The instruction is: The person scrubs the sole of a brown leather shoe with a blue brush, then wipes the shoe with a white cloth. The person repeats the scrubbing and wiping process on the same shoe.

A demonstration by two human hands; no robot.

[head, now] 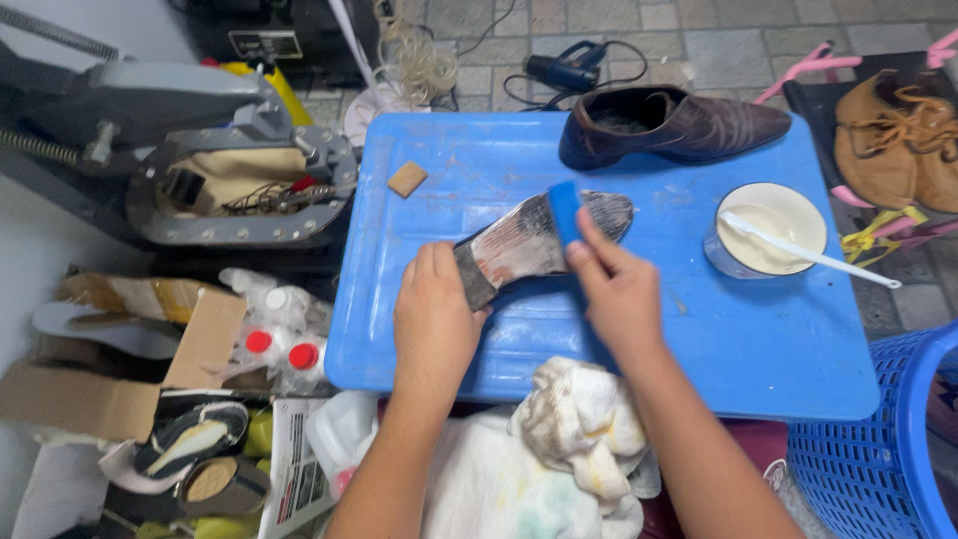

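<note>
Sole up on the blue tray (699, 329), the shoe (529, 243) lies mid-table, left hand (434, 319) clamped over its heel end. Right hand (619, 294) pinches a blue block (564, 210) tight against the sole; a bowl of white paste (766, 230) sits just to the right.

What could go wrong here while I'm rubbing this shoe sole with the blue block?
The left hand pins only the heel of the upturned shoe, so pressure from the right hand and blue block might twist it loose. The open pot of white paste stands close by, its stick handle jutting over the rim; a wide stroke could knock it. The brown shoe just beyond may catch dust or smears.
</note>
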